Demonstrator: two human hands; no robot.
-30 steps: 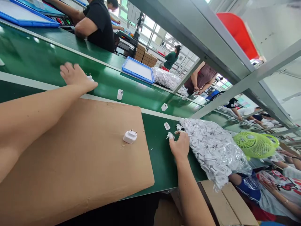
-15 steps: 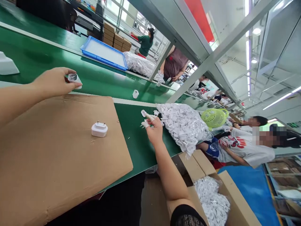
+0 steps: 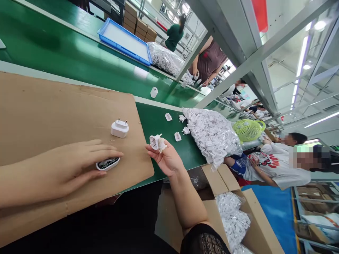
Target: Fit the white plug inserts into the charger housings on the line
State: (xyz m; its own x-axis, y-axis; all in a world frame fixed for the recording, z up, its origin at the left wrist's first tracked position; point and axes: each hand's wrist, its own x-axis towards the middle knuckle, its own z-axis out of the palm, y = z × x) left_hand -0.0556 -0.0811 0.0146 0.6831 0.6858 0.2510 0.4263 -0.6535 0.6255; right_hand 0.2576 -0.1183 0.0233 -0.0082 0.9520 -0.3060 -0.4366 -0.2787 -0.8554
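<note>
My left hand (image 3: 86,158) is closed around a white charger housing (image 3: 109,164) low over the cardboard sheet (image 3: 60,116); its open end shows dark parts inside. Between the thumb and fingers of my right hand (image 3: 169,158) is a white plug cover with pins (image 3: 154,142), held up at the sheet's right edge. White wrapping covers a fingertip of that hand. Just beyond my left hand a white charger (image 3: 120,129) stands on the cardboard, two pins up. Several loose plug covers (image 3: 177,136) lie on the green table beyond my right hand.
A clear bag of white plug parts (image 3: 205,134) lies to the right, beside a green fan (image 3: 246,129). Another white housing (image 3: 154,92) stands on the green belt (image 3: 79,70). Behind it is a blue tray (image 3: 124,42). An open carton (image 3: 261,218) sits below right; co-workers are nearby.
My left hand has brought the housing from the belt down and right, over the cardboard. My right hand has drawn back left from the loose plug covers, holding one.
</note>
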